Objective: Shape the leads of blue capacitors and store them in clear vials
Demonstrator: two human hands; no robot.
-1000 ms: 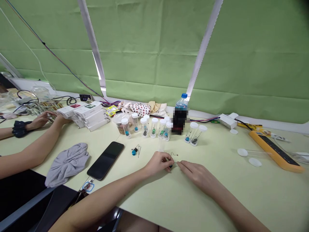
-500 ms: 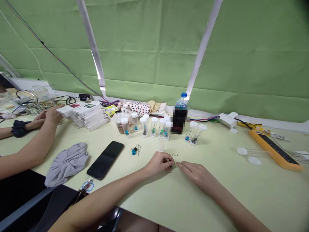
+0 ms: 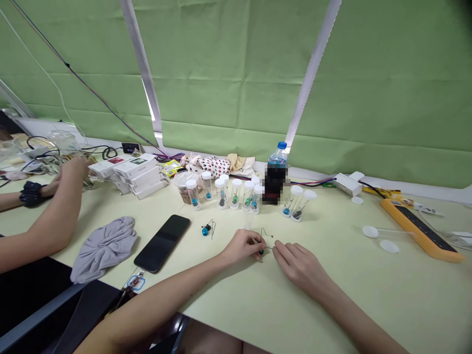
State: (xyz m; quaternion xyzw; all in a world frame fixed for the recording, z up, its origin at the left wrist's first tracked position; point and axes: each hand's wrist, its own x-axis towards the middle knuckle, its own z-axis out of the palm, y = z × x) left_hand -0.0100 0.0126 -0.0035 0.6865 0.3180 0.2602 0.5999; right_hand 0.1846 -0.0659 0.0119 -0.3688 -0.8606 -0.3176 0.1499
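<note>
Near the middle of the table my left hand (image 3: 243,244) is closed in a pinch on a bent thin wire (image 3: 267,233). The wire rises from the fingertips and kinks to the right, with a tiny dark knob at its end. A small dark blue ball (image 3: 261,251) shows under those fingers. Close by on the right, my right hand (image 3: 300,263) pinches the end of a thin straight metal pin (image 3: 269,248), which runs across to the left fingertips. Farther left lies a shiny blue ball (image 3: 205,231) beside a dark piece and thin metal wires (image 3: 212,228).
Several white-capped clear tubes (image 3: 236,194) stand behind my hands, near a bottle (image 3: 279,155). A phone (image 3: 162,243), a grey cloth (image 3: 105,250) and white boxes (image 3: 136,172) lie left. A co-worker's arms (image 3: 55,216) are far left. An orange power strip (image 3: 420,228) lies right.
My right hand has shifted slightly right, away from my left, and the straight pin now shows between them. The bent wire stands higher. The co-worker's hand has moved left.
</note>
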